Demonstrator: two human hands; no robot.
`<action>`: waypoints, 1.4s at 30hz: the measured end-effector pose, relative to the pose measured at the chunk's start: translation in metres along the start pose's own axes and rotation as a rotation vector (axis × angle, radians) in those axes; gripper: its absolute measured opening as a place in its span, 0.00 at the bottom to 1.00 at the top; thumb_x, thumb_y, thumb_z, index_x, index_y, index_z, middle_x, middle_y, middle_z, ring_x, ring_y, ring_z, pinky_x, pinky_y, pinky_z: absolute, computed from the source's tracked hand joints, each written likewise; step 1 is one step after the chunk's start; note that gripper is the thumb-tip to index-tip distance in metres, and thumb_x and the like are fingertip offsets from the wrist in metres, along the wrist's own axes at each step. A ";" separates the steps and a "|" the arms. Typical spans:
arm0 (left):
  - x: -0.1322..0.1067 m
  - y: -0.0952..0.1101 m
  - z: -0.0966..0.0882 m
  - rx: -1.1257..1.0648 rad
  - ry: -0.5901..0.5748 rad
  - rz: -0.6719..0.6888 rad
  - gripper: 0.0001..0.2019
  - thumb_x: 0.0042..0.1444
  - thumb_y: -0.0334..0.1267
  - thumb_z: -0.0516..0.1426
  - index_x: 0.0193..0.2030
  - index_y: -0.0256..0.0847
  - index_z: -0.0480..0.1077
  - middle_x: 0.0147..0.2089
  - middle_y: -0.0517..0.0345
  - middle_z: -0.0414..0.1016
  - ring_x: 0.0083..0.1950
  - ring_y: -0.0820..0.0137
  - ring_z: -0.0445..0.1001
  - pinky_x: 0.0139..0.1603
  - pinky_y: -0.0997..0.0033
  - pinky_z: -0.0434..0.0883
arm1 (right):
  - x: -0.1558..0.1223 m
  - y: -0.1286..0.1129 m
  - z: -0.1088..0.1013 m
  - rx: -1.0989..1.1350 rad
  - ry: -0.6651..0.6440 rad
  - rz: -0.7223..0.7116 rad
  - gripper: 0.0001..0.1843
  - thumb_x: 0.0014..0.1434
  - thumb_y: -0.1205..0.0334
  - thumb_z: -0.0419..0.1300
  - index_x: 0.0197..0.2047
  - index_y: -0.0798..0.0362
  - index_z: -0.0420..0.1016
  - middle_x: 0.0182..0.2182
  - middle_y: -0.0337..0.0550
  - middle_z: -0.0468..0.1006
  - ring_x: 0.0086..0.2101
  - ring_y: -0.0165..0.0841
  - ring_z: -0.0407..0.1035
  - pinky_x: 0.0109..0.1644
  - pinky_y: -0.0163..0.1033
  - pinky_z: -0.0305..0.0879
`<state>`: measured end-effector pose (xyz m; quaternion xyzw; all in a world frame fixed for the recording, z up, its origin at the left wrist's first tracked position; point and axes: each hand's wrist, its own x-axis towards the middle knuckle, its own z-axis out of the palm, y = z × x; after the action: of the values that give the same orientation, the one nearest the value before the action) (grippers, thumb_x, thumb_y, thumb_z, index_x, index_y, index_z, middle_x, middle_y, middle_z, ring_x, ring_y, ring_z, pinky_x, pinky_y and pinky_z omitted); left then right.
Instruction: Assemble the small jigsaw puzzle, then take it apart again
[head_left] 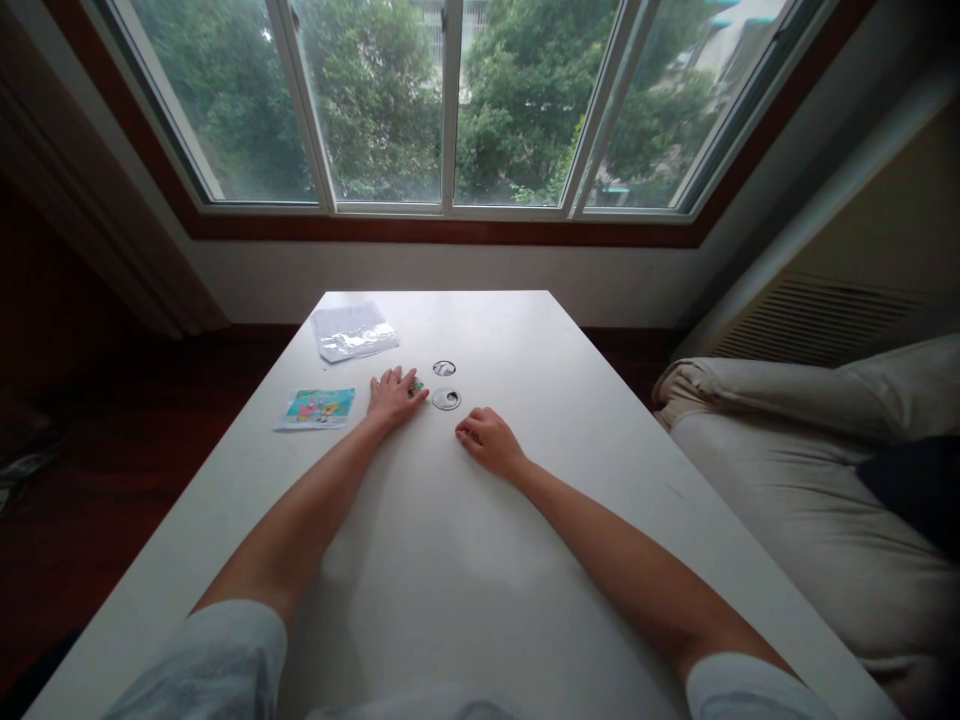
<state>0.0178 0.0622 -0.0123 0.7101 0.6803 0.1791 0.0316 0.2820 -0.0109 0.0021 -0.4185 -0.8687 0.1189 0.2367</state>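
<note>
My left hand (396,398) lies flat on the white table (465,560) with its fingers spread. Partly covered by it is a small green piece (417,386), whose kind I cannot make out. Just to the right are two small round pieces: a dark-rimmed, whitish disc (444,368) and, nearer to me, a grey-white disc (446,399) with a dark spot. My right hand (489,440) rests below and right of these discs, apart from them. Its fingers are curled in, and nothing shows between them.
A colourful turquoise picture card (321,408) lies left of my left hand. Behind it is a clear plastic bag (354,332). A beige sofa (780,480) stands along the right, and a window (450,110) is beyond the table's far edge.
</note>
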 end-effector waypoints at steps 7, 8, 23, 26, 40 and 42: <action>-0.006 -0.002 -0.006 0.025 -0.100 0.198 0.28 0.67 0.58 0.48 0.70 0.54 0.61 0.75 0.52 0.55 0.75 0.50 0.53 0.74 0.43 0.50 | 0.000 0.004 0.004 0.030 0.052 -0.036 0.08 0.67 0.60 0.59 0.42 0.51 0.80 0.38 0.44 0.74 0.42 0.34 0.64 0.49 0.39 0.62; -0.007 -0.003 -0.007 0.026 -0.106 0.219 0.28 0.67 0.57 0.48 0.70 0.54 0.61 0.75 0.52 0.55 0.75 0.51 0.53 0.74 0.44 0.51 | 0.000 0.004 0.004 0.037 0.056 -0.039 0.07 0.67 0.61 0.59 0.41 0.51 0.80 0.38 0.44 0.74 0.42 0.34 0.64 0.49 0.39 0.62; -0.108 0.031 -0.009 -0.001 -0.121 0.425 0.27 0.69 0.53 0.47 0.72 0.53 0.57 0.76 0.50 0.53 0.76 0.52 0.51 0.75 0.44 0.51 | 0.005 0.002 0.014 -0.083 0.101 -0.029 0.10 0.69 0.60 0.56 0.39 0.52 0.77 0.37 0.45 0.74 0.42 0.34 0.64 0.50 0.39 0.59; -0.123 0.046 -0.007 -0.019 -0.133 0.494 0.29 0.69 0.54 0.47 0.74 0.53 0.54 0.77 0.51 0.52 0.77 0.53 0.49 0.76 0.45 0.49 | 0.013 0.005 0.019 -0.078 0.117 0.003 0.11 0.69 0.60 0.55 0.37 0.52 0.76 0.37 0.45 0.75 0.42 0.34 0.64 0.50 0.39 0.59; -0.105 0.038 -0.015 -0.134 -0.066 0.404 0.28 0.68 0.55 0.51 0.69 0.46 0.62 0.71 0.49 0.62 0.73 0.57 0.58 0.75 0.51 0.56 | 0.022 0.025 0.021 0.214 0.067 0.018 0.09 0.66 0.60 0.59 0.41 0.51 0.80 0.34 0.41 0.75 0.37 0.30 0.66 0.46 0.35 0.60; -0.104 0.034 -0.015 -0.140 -0.042 0.371 0.28 0.68 0.53 0.51 0.70 0.45 0.60 0.70 0.48 0.63 0.71 0.58 0.60 0.73 0.52 0.58 | 0.020 0.021 0.021 0.193 0.062 -0.031 0.08 0.65 0.60 0.60 0.42 0.51 0.80 0.34 0.41 0.74 0.37 0.30 0.65 0.46 0.36 0.60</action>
<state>0.0443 -0.0446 -0.0101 0.8228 0.5229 0.2139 0.0616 0.2745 0.0172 -0.0182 -0.3836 -0.8519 0.1852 0.3047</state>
